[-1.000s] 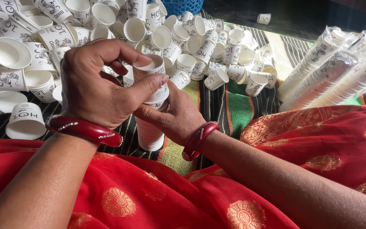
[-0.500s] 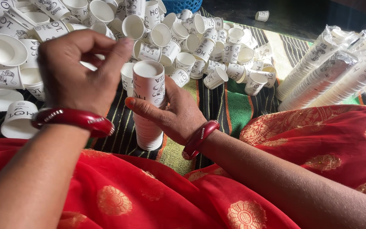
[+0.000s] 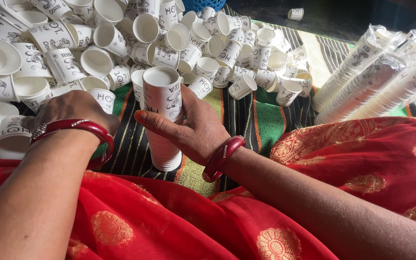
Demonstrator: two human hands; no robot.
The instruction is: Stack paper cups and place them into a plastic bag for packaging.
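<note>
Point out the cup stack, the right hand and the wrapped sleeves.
cup stack (image 3: 162, 94): head view, side of the top cup.
right hand (image 3: 198, 127): head view, back of the hand.
wrapped sleeves (image 3: 371, 82): head view, plastic wrap mid-length.

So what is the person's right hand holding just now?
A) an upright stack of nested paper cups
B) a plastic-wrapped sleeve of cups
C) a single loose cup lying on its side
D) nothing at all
A: the right hand wraps round an upright stack of nested paper cups standing on the striped cloth, while the plastic-wrapped sleeves lie untouched off to the side.
</note>
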